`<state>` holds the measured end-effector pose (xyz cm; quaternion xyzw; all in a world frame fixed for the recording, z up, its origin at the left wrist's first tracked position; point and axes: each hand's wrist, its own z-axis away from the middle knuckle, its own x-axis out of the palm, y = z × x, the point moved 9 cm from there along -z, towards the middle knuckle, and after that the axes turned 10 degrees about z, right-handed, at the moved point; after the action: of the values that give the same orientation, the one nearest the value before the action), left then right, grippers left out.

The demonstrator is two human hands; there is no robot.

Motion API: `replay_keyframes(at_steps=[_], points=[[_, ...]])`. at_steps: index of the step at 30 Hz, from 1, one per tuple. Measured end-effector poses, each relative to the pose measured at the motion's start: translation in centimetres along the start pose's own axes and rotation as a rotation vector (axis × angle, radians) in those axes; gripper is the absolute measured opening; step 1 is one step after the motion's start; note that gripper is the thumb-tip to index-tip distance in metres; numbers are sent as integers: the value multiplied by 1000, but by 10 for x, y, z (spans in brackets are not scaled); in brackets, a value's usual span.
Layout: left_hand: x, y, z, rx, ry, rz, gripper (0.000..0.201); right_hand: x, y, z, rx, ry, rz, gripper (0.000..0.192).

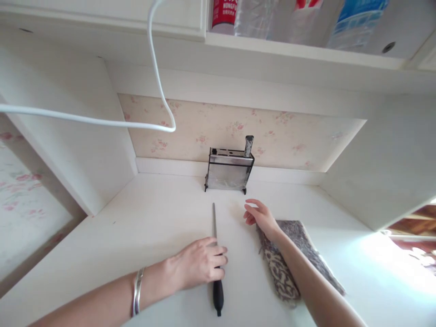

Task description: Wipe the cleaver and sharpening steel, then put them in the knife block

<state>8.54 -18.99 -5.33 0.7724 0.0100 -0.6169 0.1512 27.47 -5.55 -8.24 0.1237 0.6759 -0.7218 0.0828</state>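
Observation:
My left hand [207, 261], with a silver bangle on its wrist, is closed over a honing steel [218, 297] that lies on the white counter. The thin grey rod points away from me and the black handle points toward me. My right hand [260, 217] is raised over the counter, fingers loosely bent and apart, holding nothing. Just beyond it stands a knife block [229, 175] with a black frame and a metallic front. One knife handle [249, 146], dark with a speckled face, sticks up from its right side.
A folded grey patterned cloth [299, 254] lies under my right forearm. A white cable [156, 77] hangs at upper left, close to the camera. Above, a shelf [299, 52] holds several plastic bottles [356, 22]. White side panels [371, 163] flank the counter [153, 213].

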Motion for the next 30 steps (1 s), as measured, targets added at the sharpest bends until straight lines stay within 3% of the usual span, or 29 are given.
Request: replay_keyframes(at_steps=[3,7,9,11,15,18,22,30], points=[[-20,-1,-12,69,-48,72,30,-6,12,6,-33,75,-79,36],[-88,-30,-35,-111,81,213,26,-18,17,5,-45,126,-167,34],[-141,-61,-43,-348,312,197,25,-19,20,4,-44,116,-177,34],[-191,-84,-48,-490,541,217,29,-18,21,3,-49,107,-177,34],[-276,-114,-60,-503,924,235,31,-17,23,3,-50,110,-170,35],[-317,-137,-62,-533,1141,230,31,-17,23,4,-42,122,-178,36],[-339,-158,-64,-588,1272,164,34,-15,24,3,-43,113,-177,36],[-323,-180,-75,-670,1246,103,39,-11,23,4,-40,96,-122,34]])
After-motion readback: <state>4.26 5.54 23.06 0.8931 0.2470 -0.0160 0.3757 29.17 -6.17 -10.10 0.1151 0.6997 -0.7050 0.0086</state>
